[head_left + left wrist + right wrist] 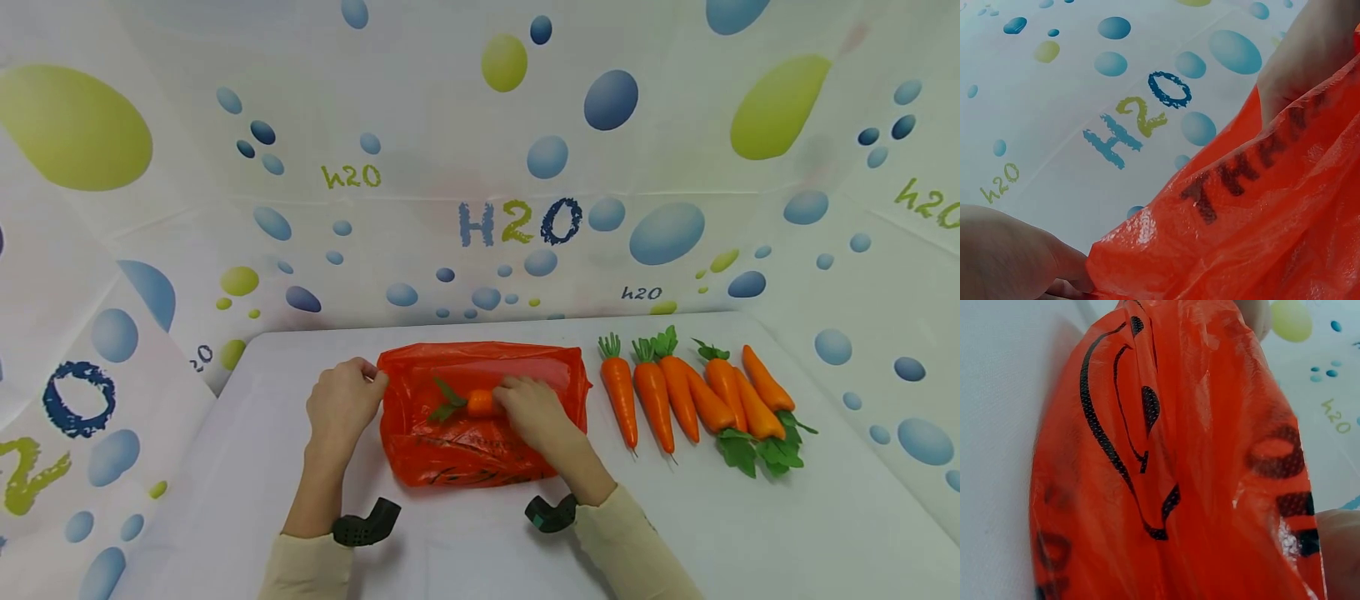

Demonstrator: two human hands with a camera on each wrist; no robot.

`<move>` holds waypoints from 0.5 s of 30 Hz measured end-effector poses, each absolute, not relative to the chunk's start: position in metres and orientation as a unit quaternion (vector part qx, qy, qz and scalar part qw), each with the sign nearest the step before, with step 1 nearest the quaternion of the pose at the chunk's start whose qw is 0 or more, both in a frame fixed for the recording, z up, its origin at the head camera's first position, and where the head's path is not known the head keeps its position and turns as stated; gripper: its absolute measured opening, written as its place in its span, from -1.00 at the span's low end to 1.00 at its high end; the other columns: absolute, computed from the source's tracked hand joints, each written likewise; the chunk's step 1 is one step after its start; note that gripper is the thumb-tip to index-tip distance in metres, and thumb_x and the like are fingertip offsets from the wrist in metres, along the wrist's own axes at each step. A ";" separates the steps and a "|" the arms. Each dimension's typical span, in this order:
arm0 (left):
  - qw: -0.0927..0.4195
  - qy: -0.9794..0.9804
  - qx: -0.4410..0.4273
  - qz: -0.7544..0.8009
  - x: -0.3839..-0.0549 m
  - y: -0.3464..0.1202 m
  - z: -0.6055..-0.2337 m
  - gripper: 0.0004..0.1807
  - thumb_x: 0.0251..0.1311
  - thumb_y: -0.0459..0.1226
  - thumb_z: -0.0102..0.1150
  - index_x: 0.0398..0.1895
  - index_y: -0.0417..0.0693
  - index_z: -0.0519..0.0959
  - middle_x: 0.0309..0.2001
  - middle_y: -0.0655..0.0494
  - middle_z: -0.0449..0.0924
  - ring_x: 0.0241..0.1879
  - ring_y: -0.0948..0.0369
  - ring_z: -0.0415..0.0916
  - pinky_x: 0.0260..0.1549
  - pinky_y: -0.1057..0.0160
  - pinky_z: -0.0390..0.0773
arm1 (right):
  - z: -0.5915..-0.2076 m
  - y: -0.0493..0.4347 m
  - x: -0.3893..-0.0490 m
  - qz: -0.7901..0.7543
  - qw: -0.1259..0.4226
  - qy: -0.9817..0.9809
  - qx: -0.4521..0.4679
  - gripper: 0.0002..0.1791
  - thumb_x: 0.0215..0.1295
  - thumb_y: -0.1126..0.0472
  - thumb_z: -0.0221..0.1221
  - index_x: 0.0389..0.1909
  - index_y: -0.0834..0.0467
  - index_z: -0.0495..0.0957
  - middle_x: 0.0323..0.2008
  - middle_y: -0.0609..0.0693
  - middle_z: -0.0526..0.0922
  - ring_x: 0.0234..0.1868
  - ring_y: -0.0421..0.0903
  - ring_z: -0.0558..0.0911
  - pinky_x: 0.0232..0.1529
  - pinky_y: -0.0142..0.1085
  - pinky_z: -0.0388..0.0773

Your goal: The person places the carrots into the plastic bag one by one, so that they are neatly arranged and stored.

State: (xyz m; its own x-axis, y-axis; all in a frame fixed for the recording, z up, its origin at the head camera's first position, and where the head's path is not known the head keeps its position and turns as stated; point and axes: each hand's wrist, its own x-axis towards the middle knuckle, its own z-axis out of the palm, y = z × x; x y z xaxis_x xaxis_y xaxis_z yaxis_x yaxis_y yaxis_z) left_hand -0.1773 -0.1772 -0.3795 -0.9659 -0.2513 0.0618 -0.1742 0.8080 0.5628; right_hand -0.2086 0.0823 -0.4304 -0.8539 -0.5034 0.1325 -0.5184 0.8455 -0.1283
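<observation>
While the red plastic bag (487, 454) lies on the tabletop (247, 467) with its mouth gaping, the left hand (341, 400) grasps the bag's edge on the left, thumb and fingers pinching the plastic, as the left wrist view confirms. The right hand (534, 410) reaches into the mouth of the bag and grasps a carrot (480, 404) by its right end, fingers curled on it. The carrot is located within the bag opening, green leaves pointing left; its other end is hidden behind the right hand.

The bag is creased; its near wall bears black lettering and, in the right wrist view, a curved black line print. Both sleeves (633, 542) are light beige, and a black device (367, 523) is fitted at each wrist.

To the right of the bag, apart from it, seven carrots (654, 404) lie in a row on the tabletop. Four have their leaves at the far end; three are turned the opposite way, leaves nearest the person. Behind stands a white backdrop (420, 242) printed with blue and green drops and "H2O" lettering.
</observation>
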 end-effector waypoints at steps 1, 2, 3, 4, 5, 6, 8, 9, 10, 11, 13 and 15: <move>0.067 -0.948 0.112 -0.289 -0.177 -0.177 -0.380 -0.67 0.29 -0.17 0.00 -0.16 -0.25 0.63 -0.51 -0.04 0.62 -0.55 0.12 0.44 -0.63 0.30 0.47 | -0.430 0.082 -0.208 0.082 0.046 -0.959 0.266 -0.87 0.25 0.32 0.31 -0.21 0.07 0.70 -0.20 -0.03 0.66 -0.09 -0.01 0.61 0.06 -0.08 0.60; 0.067 -0.948 0.112 -0.289 -0.177 -0.177 -0.380 -0.67 0.29 -0.17 0.00 -0.16 -0.24 0.63 -0.51 -0.04 0.62 -0.55 0.12 0.44 -0.62 0.30 0.47 | -0.430 0.082 -0.208 0.082 0.046 -0.960 0.266 -0.86 0.25 0.32 0.30 -0.20 0.07 0.70 -0.18 -0.02 0.67 -0.08 0.00 0.61 0.08 -0.07 0.60; 0.068 -0.948 0.111 -0.289 -0.178 -0.177 -0.380 -0.67 0.29 -0.17 -0.01 -0.16 -0.24 0.63 -0.50 -0.04 0.62 -0.55 0.12 0.44 -0.62 0.30 0.47 | -0.430 0.082 -0.208 0.083 0.046 -0.959 0.266 -0.85 0.25 0.32 0.30 -0.19 0.07 0.70 -0.17 -0.02 0.67 -0.06 0.00 0.61 0.10 -0.06 0.59; 0.068 -0.948 0.111 -0.289 -0.177 -0.177 -0.380 -0.66 0.29 -0.17 -0.01 -0.16 -0.25 0.63 -0.50 -0.05 0.62 -0.55 0.12 0.44 -0.62 0.30 0.48 | -0.430 0.082 -0.209 0.083 0.046 -0.959 0.267 -0.84 0.26 0.33 0.29 -0.16 0.09 0.70 -0.15 0.00 0.67 -0.05 0.01 0.61 0.11 -0.06 0.59; 0.067 -0.948 0.110 -0.290 -0.177 -0.177 -0.380 -0.66 0.29 -0.17 -0.01 -0.15 -0.25 0.63 -0.50 -0.05 0.62 -0.54 0.12 0.44 -0.62 0.30 0.48 | -0.431 0.082 -0.209 0.080 0.048 -0.958 0.270 -0.82 0.27 0.33 0.28 -0.14 0.09 0.70 -0.13 0.01 0.67 -0.04 0.02 0.60 0.11 -0.06 0.59; 0.067 -0.948 0.110 -0.290 -0.177 -0.178 -0.380 -0.66 0.29 -0.17 -0.01 -0.15 -0.25 0.63 -0.49 -0.05 0.63 -0.54 0.12 0.44 -0.61 0.29 0.48 | -0.431 0.082 -0.209 0.078 0.047 -0.958 0.271 -0.80 0.27 0.34 0.27 -0.11 0.10 0.70 -0.09 0.03 0.67 -0.02 0.03 0.60 0.13 -0.06 0.59; 0.066 -0.949 0.109 -0.290 -0.177 -0.178 -0.380 -0.66 0.29 -0.17 -0.01 -0.14 -0.25 0.63 -0.49 -0.06 0.63 -0.54 0.12 0.45 -0.61 0.29 0.49 | -0.432 0.083 -0.210 0.072 0.046 -0.959 0.272 -0.77 0.28 0.35 0.26 -0.06 0.11 0.69 0.00 0.05 0.66 0.04 0.05 0.59 0.16 -0.06 0.59; 0.065 -0.948 0.108 -0.291 -0.177 -0.178 -0.380 -0.66 0.29 -0.17 -0.01 -0.14 -0.26 0.63 -0.48 -0.06 0.63 -0.54 0.12 0.45 -0.61 0.29 0.50 | -0.433 0.083 -0.210 0.070 0.044 -0.959 0.271 -0.75 0.29 0.36 0.25 -0.04 0.11 0.69 0.04 0.07 0.64 0.08 0.06 0.58 0.18 -0.06 0.58; 0.065 -0.948 0.108 -0.291 -0.177 -0.178 -0.380 -0.66 0.29 -0.17 0.00 -0.13 -0.26 0.63 -0.48 -0.06 0.63 -0.54 0.12 0.45 -0.61 0.29 0.50 | -0.433 0.083 -0.211 0.067 0.043 -0.960 0.270 -0.74 0.29 0.37 0.24 -0.03 0.12 0.69 0.08 0.08 0.63 0.11 0.07 0.56 0.18 -0.06 0.58; 0.065 -0.948 0.108 -0.292 -0.177 -0.178 -0.380 -0.66 0.29 -0.17 0.00 -0.13 -0.26 0.63 -0.48 -0.06 0.64 -0.54 0.12 0.45 -0.61 0.29 0.50 | -0.433 0.083 -0.211 0.065 0.042 -0.960 0.267 -0.73 0.30 0.38 0.24 -0.02 0.12 0.69 0.12 0.09 0.60 0.14 0.08 0.54 0.18 -0.06 0.58; 0.066 -0.948 0.107 -0.293 -0.177 -0.178 -0.380 -0.66 0.29 -0.17 0.00 -0.13 -0.26 0.63 -0.48 -0.06 0.64 -0.54 0.12 0.45 -0.61 0.29 0.51 | -0.433 0.083 -0.211 0.061 0.042 -0.963 0.260 -0.73 0.29 0.38 0.24 -0.03 0.12 0.70 0.16 0.11 0.56 0.18 0.09 0.50 0.19 -0.05 0.58; 0.066 -0.948 0.106 -0.293 -0.178 -0.178 -0.380 -0.66 0.29 -0.17 0.00 -0.13 -0.26 0.63 -0.48 -0.06 0.64 -0.54 0.12 0.45 -0.61 0.29 0.50 | -0.433 0.083 -0.211 0.054 0.047 -0.965 0.252 -0.75 0.28 0.38 0.25 -0.05 0.12 0.71 0.16 0.11 0.54 0.18 0.09 0.47 0.19 -0.06 0.58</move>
State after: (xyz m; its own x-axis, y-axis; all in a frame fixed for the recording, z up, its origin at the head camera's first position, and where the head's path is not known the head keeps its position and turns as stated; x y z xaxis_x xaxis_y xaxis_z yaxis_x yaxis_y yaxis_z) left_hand -0.1779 -0.1778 -0.3802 -0.9688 -0.2400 0.0624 -0.1630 0.8060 0.5690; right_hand -0.2111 0.0826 -0.4331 -0.8683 -0.4819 0.1172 -0.4920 0.8669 -0.0799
